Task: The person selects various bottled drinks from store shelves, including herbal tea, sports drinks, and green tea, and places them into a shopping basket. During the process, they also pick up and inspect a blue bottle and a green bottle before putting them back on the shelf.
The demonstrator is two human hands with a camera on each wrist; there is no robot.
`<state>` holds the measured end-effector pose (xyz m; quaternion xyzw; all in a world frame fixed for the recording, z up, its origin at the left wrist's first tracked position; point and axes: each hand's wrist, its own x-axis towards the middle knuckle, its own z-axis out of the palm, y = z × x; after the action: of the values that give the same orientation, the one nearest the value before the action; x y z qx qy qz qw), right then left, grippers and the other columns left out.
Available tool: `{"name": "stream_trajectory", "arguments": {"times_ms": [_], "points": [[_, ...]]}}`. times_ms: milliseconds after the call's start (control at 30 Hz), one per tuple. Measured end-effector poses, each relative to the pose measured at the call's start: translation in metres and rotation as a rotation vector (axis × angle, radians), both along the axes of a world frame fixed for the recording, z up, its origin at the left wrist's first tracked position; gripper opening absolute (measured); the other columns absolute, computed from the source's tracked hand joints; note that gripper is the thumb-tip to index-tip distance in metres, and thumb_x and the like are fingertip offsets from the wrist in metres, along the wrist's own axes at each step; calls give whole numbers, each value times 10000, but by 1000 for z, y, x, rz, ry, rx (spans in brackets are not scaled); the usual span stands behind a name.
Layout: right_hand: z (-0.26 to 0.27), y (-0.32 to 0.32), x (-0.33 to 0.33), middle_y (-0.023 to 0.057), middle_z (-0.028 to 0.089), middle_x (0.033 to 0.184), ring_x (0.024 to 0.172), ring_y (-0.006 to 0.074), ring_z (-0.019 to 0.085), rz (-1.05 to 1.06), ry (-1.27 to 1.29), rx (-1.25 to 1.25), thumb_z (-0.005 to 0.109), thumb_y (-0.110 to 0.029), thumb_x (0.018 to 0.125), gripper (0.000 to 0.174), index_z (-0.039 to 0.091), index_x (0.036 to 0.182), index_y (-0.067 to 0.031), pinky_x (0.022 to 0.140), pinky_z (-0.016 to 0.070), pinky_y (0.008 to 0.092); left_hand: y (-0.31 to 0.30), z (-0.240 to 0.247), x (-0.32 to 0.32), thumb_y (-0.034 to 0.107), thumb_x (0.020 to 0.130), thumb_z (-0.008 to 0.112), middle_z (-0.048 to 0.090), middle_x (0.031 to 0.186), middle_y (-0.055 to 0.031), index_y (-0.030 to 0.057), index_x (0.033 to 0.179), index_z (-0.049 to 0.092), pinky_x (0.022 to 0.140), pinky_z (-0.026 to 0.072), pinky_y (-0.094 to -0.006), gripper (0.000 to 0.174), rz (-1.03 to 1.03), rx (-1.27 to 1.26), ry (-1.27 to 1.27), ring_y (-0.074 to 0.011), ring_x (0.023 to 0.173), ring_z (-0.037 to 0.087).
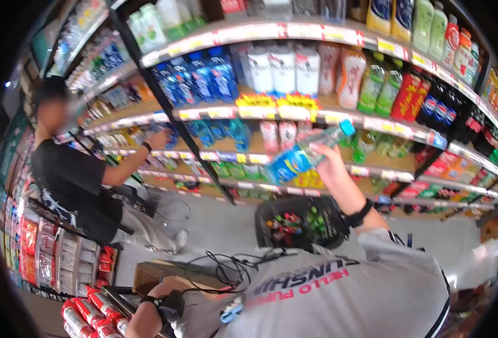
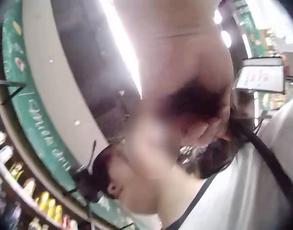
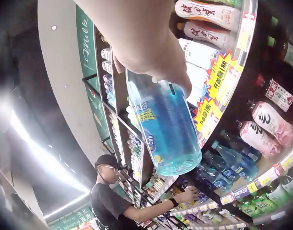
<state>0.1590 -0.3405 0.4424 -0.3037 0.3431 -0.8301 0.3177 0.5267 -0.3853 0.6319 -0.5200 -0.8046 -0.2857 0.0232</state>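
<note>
Over on the left, a shopper in a black T-shirt [image 1: 71, 174] reaches into the shelving! Red-and-white packs [image 1: 91, 312] crowd the bottom corner, an open cardboard box [image 1: 150, 277] sits near them, and Pepsi bottles [image 1: 438, 110] line the right-hand shelf. Above runs a green "Milk" sign [image 3: 90, 52]!

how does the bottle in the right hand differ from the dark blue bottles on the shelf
The held bottle tilts in the right hand; the dark blue bottles stand in a shelf row. The held bottle's cap is turquoise; the dark blue bottles' caps are deep blue. Both have labels.
</note>
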Motion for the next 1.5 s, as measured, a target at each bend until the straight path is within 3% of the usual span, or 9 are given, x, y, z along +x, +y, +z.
{"name": "stream_trajectory", "arguments": {"times_ms": [300, 467, 600, 700, 1133, 1233, 1367, 1433, 1500], "points": [[11, -15, 10, 150, 567, 1002, 956, 255, 534, -43, 0, -24, 615, -75, 675, 395, 473, 1041, -35, 862, 410, 386, -35, -20, -41, 332, 807, 534, 522, 1068, -137, 11, 1192, 430, 842, 354, -354, 511, 467, 742, -127, -212, 967, 486], [-2, -11, 24, 134, 561, 1010, 946, 225, 532, -69, -55, 10, 605, -29, 679, 385, 465, 1038, -29, 843, 409, 350, -99, -136, -171, 144, 770, 624, 374, 1278, -123, 17, 1304, 245, 958, 309, -356, 667, 885, 543, -461, -215, 1150, 389], [-25, -30, 35, 125, 558, 1008, 941, 210, 531, -119, -97, 93, 603, 9, 676, 382, 472, 1033, -21, 823, 414, 324, -120, -219, -204, 225, 693, 698, 371, 1258, -185, 4, 1300, 237, 966, 297, -367, 793, 1069, 254, -190, -291, 1160, 371], [-41, -57, 44, 74, 576, 943, 884, 171, 550, -118, -98, 159, 647, 40, 654, 379, 509, 1002, -19, 800, 423, 300, -130, -247, -210, 243, 645, 726, 400, 1225, -201, 13, 1280, 276, 947, 311, -390, 811, 1203, 344, -230, -323, 1132, 392], [-81, -274, 67, 50, 506, 1079, 1008, 133, 474, 99, 337, 679, 684, -80, 708, 478, 456, 1127, -53, 870, 382, 284, -355, -331, -199, 164, 589, 725, 482, 1099, -186, 33, 1158, 426, 867, 364, -416, 656, 1369, 503, -96, -354, 1025, 456], [-107, -314, 67, 51, 492, 1109, 1017, 136, 470, -52, 490, 616, 671, -79, 722, 489, 443, 1154, -48, 860, 388, 272, -397, -336, -206, 94, 594, 709, 460, 1113, -183, 31, 1165, 408, 867, 365, -410, 648, 1359, 470, 74, -358, 1026, 440], [-127, -377, 57, 59, 491, 1104, 999, 135, 470, -135, 508, 590, 665, -79, 727, 479, 449, 1154, -51, 838, 396, 266, -417, -367, -228, 6, 621, 690, 418, 1113, -190, -13, 1243, 270, 860, 377, -382, 750, 1738, 701, 55, -348, 981, 453], [-122, -399, 56, 55, 533, 1020, 886, 106, 512, -272, 752, 558, 672, -87, 724, 489, 446, 1156, -55, 723, 438, 240, -422, -386, -236, 1, 651, 668, 409, 1132, -189, -28, 1260, 231, 866, 380, -369, 751, 1628, 988, -92, -325, 1009, 455], [-120, -413, 52, 50, 562, 936, 786, 91, 525, -198, 584, 678, 679, -93, 717, 500, 444, 1156, -51, 644, 442, 232, -431, -396, -241, 5, 674, 650, 381, 1180, -194, -38, 1280, 192, 877, 379, -358, 762, 1522, 1174, -213, -307, 1043, 449]]}}
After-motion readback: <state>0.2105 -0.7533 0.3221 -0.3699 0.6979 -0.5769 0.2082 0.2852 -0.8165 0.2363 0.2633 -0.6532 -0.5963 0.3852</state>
